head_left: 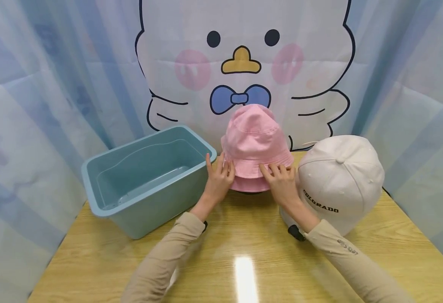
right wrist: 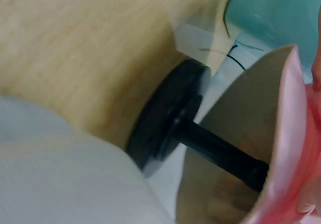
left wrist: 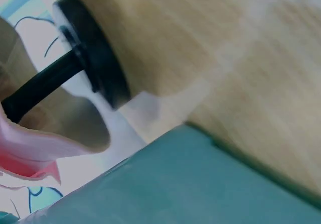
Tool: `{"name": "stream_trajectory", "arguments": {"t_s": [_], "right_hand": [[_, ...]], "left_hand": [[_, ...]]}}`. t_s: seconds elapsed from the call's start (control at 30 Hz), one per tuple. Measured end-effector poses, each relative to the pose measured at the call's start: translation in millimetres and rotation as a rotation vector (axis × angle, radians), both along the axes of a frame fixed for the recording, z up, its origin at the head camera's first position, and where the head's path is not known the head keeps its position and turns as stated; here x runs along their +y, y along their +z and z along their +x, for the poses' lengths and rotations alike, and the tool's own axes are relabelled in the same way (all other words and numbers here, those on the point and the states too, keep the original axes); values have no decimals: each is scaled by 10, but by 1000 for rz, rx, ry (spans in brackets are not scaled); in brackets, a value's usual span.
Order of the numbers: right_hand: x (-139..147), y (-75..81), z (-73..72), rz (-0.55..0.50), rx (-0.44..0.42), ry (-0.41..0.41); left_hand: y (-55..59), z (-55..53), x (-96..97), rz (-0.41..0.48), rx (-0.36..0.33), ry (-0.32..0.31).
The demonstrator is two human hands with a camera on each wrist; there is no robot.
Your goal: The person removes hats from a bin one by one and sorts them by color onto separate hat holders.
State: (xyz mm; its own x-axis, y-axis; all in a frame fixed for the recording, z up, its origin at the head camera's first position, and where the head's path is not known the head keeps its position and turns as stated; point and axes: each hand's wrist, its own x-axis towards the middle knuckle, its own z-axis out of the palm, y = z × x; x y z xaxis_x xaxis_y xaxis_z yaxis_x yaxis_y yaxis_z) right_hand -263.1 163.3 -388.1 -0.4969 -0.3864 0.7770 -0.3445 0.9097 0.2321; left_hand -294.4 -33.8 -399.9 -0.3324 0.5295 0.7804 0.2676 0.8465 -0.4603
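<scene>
From where I stand, the pink fabric bucket hat (head_left: 253, 136) sits over a black stand with a round base (left wrist: 95, 48) on the wood-grain desk (head_left: 214, 248), between the teal plastic bin (head_left: 157, 214) and the white cotton baseball cap marked COLORADO (head_left: 339, 179). Left hand (head_left: 218, 183): fingers pinching the brim's near left edge, one outer finger spread toward the bin. Right hand (head_left: 282, 183): fingers bent, pinching the brim's right front. Step in hand, as judged — gripping or adjusting the brim. Next move likely calls for an even, level pull — without tipping the stand.
</scene>
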Motion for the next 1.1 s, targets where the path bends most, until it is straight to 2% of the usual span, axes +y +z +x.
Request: {"name": "stream_trajectory", "arguments": {"t_s": [0.13,0.3,0.4,0.47,0.57,0.63,0.7,0.8,0.9,1.0,1.1], "right_hand": [[8,-98,8,3,-33,1],[38,-233,-4,11,11,9],[32,-246,1,24,19,-2],[11,-195,30,10,-21,-12],[-31,-22,130,-65,-144,-3],[-53,131,210,-160,-223,19],[-65,301,269,-272,-272,53],[-65,546,273,-445,-283,82],[-37,769,188,-589,-257,64],[-8,943,63,-695,-256,15],[7,1055,-67,-730,-295,-49]], "left_hand": [[-85,13,3,-38,-16,26],[-161,23,1,-65,-26,24],[-172,24,-6,-57,-28,27],[-156,29,-8,-35,-29,30],[-113,51,-11,1,-48,32],[-80,80,-14,14,-74,36],[-46,116,-18,28,-127,32],[41,177,-23,87,-230,14],[209,203,-7,211,-317,-39],[443,156,19,342,-337,-83],[683,34,43,416,-339,-71]]}}
